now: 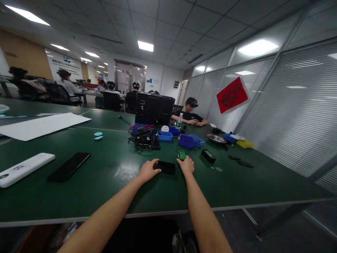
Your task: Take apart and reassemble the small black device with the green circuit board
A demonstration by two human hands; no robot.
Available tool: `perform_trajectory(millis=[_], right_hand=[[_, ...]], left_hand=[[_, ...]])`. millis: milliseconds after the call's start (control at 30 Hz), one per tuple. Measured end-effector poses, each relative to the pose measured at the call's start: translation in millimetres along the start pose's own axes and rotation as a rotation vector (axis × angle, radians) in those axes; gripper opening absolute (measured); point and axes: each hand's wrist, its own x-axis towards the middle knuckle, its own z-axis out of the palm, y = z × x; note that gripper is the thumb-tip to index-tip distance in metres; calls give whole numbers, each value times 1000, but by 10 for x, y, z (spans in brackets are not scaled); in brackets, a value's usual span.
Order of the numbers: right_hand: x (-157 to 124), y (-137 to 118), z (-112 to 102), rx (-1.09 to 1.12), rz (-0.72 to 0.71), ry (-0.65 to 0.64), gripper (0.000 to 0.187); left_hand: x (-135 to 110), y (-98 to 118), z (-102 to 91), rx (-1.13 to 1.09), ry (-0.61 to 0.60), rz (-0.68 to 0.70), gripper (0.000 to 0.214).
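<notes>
The left hand (149, 171), thumb and fingers curled partly closed, grips the left end of a small, matte black rectangular box (167, 168) on the green tabletop (229, 186), while the right hand (186, 165), just past the box's other end, pinches a small bright green circuit board (181, 154) between thumb and fingers. To the right, a second black box (205, 157) has a green panel set inside its rim. Farther out are blue plastic bins (165, 137), a white baseball (165, 128) at one's back edge, and a round, shiny metal dish (214, 141), contents unclear.
</notes>
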Motion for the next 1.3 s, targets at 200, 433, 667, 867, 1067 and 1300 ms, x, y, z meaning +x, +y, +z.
perform_trajectory(millis=[200,433,667,867,1067,1300], right_hand=[[-17,-31,5,-65,-13,-10,63],[33,-48,69,-127,-74,11,69],[122,6,67,-118,-138,-11,65],[109,19,59,-111,-144,-14,60],[52,19,81,-106,-106,41,51],[-53,-4,44,-107,-95,80,42]], left_hand=[[-16,36,-20,30,-15,-15,54],[-2,56,-16,0,-10,-37,54],[9,74,-31,-21,-30,-60,55],[1,38,-30,-47,-21,-21,54],[-17,12,-46,-67,-22,6,53],[-37,-12,-14,-31,13,-23,53]])
